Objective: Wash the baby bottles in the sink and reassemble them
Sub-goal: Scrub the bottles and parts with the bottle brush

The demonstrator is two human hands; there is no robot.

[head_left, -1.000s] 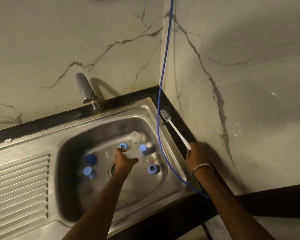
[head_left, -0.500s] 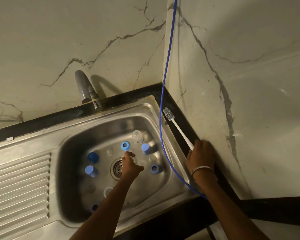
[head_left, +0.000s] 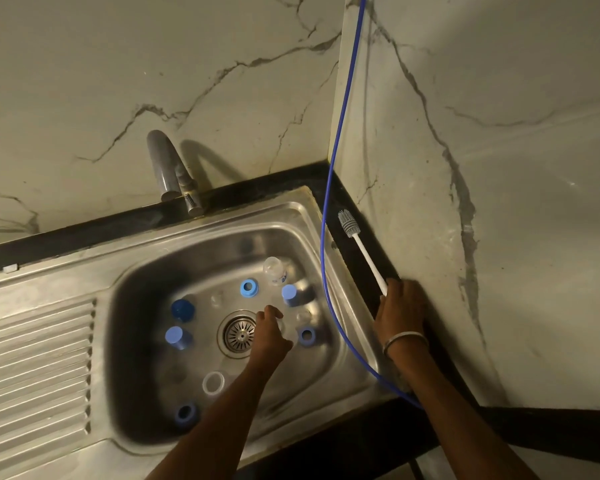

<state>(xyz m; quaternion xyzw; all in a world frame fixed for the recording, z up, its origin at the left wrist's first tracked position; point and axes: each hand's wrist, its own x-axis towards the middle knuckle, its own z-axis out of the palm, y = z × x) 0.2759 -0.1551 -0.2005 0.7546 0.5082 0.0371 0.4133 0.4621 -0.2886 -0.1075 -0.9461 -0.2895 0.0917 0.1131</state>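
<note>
Two hands are out: your left hand point(head_left: 269, 336) reaches into the sink point(head_left: 146, 271) beside the drain point(head_left: 239, 334), fingers curled round something clear, bottle parts scattered around it; your right hand point(head_left: 400, 306) grips the brush point(head_left: 361, 247) on the ledge.

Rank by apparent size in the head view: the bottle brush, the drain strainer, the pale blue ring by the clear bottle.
1. bottle brush, the longest
2. drain strainer
3. pale blue ring, the smallest

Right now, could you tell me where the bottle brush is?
The brush lies on the dark ledge right of the sink, beside the blue hose; the right hand grips its handle end.
</note>
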